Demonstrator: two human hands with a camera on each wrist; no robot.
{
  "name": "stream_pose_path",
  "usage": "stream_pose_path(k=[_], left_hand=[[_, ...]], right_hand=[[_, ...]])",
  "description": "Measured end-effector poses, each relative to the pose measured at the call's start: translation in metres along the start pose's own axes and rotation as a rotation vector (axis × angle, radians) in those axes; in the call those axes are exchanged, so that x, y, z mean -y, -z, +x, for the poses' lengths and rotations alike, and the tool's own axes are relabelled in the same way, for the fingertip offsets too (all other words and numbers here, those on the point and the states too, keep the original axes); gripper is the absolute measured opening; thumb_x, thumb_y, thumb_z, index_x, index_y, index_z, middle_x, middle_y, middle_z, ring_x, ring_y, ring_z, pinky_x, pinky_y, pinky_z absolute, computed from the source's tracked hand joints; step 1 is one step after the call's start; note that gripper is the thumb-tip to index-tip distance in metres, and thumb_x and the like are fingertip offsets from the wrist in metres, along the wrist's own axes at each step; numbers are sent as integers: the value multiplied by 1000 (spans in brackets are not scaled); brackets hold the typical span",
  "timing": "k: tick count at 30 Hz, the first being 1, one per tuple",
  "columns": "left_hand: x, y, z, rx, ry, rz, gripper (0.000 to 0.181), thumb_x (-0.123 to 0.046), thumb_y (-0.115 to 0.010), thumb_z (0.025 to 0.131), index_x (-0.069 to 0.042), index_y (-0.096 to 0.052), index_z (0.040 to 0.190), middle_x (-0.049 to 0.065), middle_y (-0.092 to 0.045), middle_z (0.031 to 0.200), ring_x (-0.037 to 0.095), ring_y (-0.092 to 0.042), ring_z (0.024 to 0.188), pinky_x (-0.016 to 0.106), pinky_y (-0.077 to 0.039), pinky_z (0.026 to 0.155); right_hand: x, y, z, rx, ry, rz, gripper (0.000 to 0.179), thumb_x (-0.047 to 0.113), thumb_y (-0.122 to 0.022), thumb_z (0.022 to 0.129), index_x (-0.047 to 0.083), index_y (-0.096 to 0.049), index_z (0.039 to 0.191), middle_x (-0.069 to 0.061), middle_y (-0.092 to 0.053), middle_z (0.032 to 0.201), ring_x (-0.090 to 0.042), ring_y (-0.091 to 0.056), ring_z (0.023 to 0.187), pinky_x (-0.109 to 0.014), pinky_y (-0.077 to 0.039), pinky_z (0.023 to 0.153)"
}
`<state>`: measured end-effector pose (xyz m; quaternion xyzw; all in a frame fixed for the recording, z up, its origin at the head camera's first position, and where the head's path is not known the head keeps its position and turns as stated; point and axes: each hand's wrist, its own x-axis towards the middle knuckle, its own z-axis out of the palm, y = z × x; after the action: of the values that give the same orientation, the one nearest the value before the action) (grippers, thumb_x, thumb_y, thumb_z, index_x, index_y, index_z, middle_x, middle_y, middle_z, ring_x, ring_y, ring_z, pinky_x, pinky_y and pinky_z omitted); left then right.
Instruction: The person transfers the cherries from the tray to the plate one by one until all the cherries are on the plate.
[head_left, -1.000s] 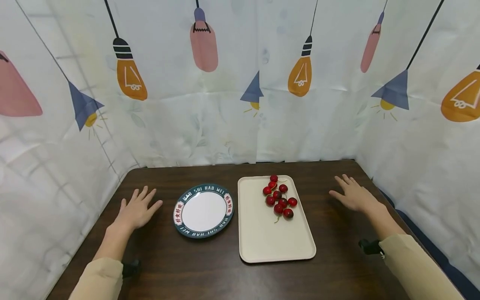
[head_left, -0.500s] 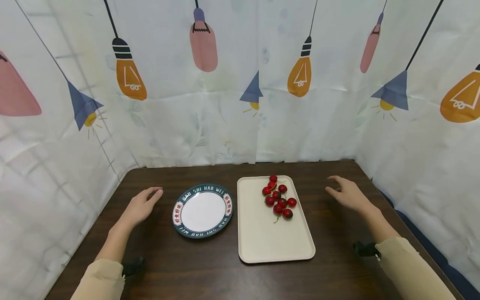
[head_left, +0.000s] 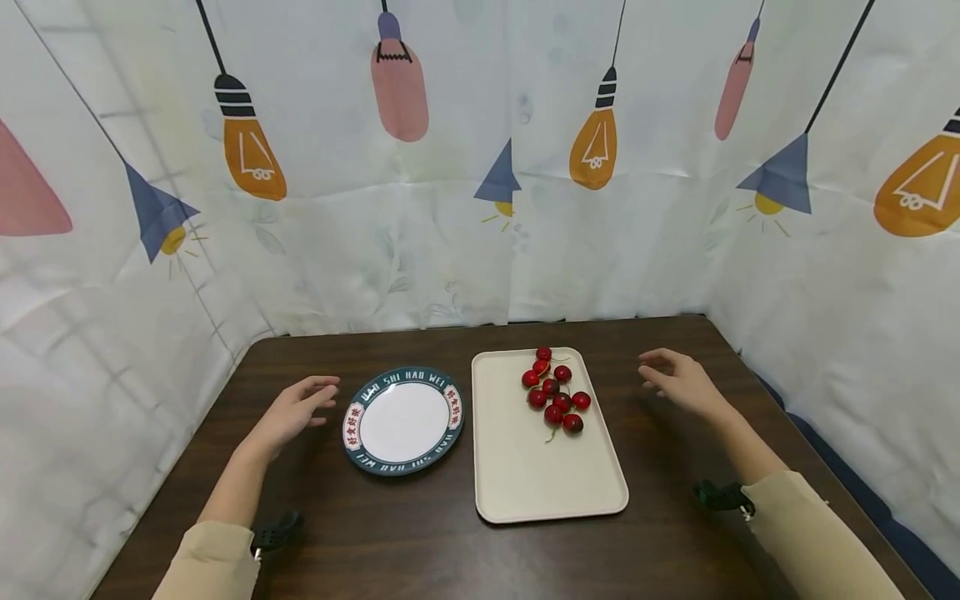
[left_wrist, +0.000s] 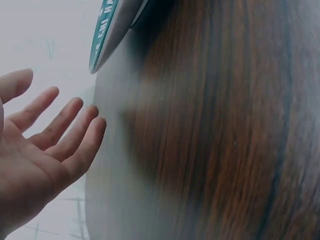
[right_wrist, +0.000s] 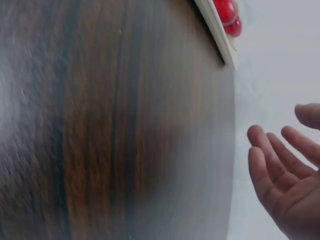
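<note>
My left hand [head_left: 296, 410] hovers above the table just left of a round plate [head_left: 367, 457], its fingers relaxed and holding nothing. The plate has a white centre and a dark teal rim with lettering. Right of the plate lies a cream rectangular tray [head_left: 547, 492]. Several dark red cherries [head_left: 553, 414], some with stems, are bunched on the far half of the tray. To the tray's right my right hand [head_left: 686, 383] is held over the table with loosely bent, bare fingers. In the wrist views, the left hand [left_wrist: 55, 145] and right hand [right_wrist: 290, 175] both show bare palms.
Everything lies on a dark brown wooden table [head_left: 375, 542]. A pale curtain [head_left: 337, 250] printed with hanging lamps and bulbs encloses its back and sides. Dark straps [head_left: 277, 530] show at both wrists, by the beige sleeves.
Both hands have moved inward, the left toward the plate and the right toward the tray. Their spread fingers have drawn together and bent slightly. Plate, tray and cherries stay in place.
</note>
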<state>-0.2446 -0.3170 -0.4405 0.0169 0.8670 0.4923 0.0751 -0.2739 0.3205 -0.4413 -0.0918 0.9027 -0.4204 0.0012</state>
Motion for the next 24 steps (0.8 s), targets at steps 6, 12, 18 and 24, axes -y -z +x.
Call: stream_pose_path(k=[6, 12, 18, 24], left_hand=[[3, -2, 2, 13, 51, -161, 62, -35, -44, 111, 6, -30, 156, 35, -34, 153, 50, -44, 136, 47, -55, 96], [6, -5, 2, 28, 134, -276, 65, -35, -45, 111, 6, -25, 158, 35, -34, 154, 45, -48, 134, 41, -58, 91], [9, -8, 1, 78, 178, -324, 64, -29, -44, 111, 5, -21, 160, 35, -33, 155, 45, -48, 133, 42, -58, 92], [8, -12, 1, 104, 195, -321, 63, -29, -51, 109, 6, -29, 157, 33, -36, 152, 39, -54, 125, 42, -58, 92]], right_hand=[[5, -12, 4, -2, 12, 57, 43, 24, -64, 104, -5, -59, 134, -22, -66, 120, -33, -72, 94, -42, -60, 76], [12, -23, 4, 61, 3, 95, 41, 23, -66, 102, -4, -61, 132, -17, -68, 115, -29, -72, 90, -40, -60, 75], [17, -34, 4, 114, 10, 122, 39, 20, -66, 102, -6, -60, 131, -18, -67, 117, -28, -71, 87, -36, -59, 74], [17, -48, 5, 151, 21, 147, 36, 16, -69, 99, -4, -63, 128, -19, -66, 117, -27, -70, 82, -37, -59, 70]])
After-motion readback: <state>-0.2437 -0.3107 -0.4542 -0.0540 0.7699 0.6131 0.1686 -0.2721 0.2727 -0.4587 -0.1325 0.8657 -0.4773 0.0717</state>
